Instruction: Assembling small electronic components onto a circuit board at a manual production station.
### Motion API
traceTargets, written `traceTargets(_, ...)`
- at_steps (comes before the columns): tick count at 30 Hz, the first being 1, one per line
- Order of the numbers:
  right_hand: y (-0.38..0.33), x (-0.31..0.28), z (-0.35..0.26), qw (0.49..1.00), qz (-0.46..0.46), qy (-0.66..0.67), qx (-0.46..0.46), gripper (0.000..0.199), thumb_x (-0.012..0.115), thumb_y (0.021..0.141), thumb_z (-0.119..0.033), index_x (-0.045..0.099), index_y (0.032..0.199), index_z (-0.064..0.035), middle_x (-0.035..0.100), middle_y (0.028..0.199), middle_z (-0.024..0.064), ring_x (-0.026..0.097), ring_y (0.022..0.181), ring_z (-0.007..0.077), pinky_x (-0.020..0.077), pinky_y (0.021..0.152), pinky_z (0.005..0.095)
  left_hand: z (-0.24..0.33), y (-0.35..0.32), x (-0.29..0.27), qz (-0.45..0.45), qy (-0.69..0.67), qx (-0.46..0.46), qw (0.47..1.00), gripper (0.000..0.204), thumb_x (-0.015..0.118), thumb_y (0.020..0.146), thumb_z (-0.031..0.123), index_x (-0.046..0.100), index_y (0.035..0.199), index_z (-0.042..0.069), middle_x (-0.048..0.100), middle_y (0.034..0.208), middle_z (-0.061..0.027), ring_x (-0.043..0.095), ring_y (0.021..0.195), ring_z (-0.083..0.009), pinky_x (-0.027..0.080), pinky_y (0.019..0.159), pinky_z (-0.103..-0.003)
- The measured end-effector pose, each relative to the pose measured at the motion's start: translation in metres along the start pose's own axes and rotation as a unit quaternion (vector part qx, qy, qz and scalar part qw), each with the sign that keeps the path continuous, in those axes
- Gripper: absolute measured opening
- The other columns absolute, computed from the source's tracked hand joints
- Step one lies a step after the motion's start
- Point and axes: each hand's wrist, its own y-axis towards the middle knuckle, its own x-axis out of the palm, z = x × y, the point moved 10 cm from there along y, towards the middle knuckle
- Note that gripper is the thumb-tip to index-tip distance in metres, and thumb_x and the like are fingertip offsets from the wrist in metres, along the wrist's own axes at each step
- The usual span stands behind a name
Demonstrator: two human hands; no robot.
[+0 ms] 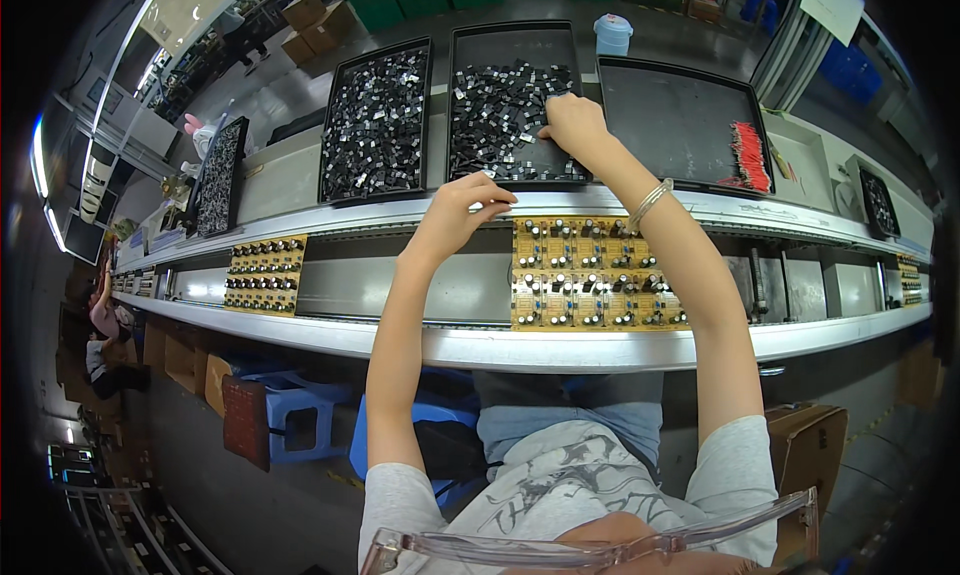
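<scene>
My left hand [466, 211] hovers above the near rail, just left of a yellow circuit board panel [590, 287]. Its fingers are pinched together; anything between them is too small to make out. Farther off, my right hand [577, 127] reaches into the middle black tray [505, 43], at the right edge of a heap of small black components [495, 110] with silvery parts. The right fingers are curled in, and whatever they hold is hidden. The panel lies on the line below my right forearm, which covers part of it, and bears rows of round capacitors.
Another black tray [326, 180] of similar parts stands left, and a tray [670, 110] with red-wired parts [750, 157] right. A second populated panel [265, 275] sits on the line leftward. Metal rails [450, 347] run across. Blue stools [300, 415] and a cardboard box [805, 445] stand below.
</scene>
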Motion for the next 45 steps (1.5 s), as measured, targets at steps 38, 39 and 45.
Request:
traceTargets(38, -0.177, -0.096, 0.128, 0.793, 0.144, 0.582, 0.107, 0.013, 0.064, 0.085, -0.015, 0.061, 0.086, -0.0023, 0.059, 0.078, -0.0008, 0.056, 0.073, 0.0067, 0.0439, 0.070, 0.0214, -0.023, -0.011, 0.058, -0.120, -0.252, -0.201, 0.939, 0.018, 0.067, 0.078, 0.000, 0.066, 0.096, -0.002, 0.064, 0.091, -0.0062, 0.063, 0.085, -0.0139, 0.051, 0.081, -0.025)
traceTargets(39, -0.176, -0.097, 0.125, 0.799, 0.145, 0.576, 0.098, 0.014, 0.064, 0.085, -0.016, 0.061, 0.086, -0.0024, 0.059, 0.078, -0.0006, 0.056, 0.073, 0.0068, 0.0437, 0.070, 0.0215, -0.021, -0.009, 0.055, -0.101, -0.216, -0.186, 0.953, 0.022, 0.067, 0.078, 0.000, 0.065, 0.100, -0.001, 0.065, 0.089, -0.0059, 0.064, 0.083, -0.0135, 0.051, 0.080, -0.024)
traceTargets(45, -0.179, -0.096, 0.120, 0.822, 0.139, 0.542, 0.101, 0.014, 0.065, 0.084, -0.016, 0.061, 0.085, -0.0024, 0.060, 0.079, 0.0005, 0.056, 0.073, 0.0078, 0.0441, 0.071, 0.0222, -0.005, -0.003, 0.048, -0.086, -0.133, -0.148, 0.976, 0.043, 0.068, 0.077, -0.002, 0.056, 0.117, 0.006, 0.066, 0.083, -0.0045, 0.063, 0.080, -0.0125, 0.050, 0.075, -0.026)
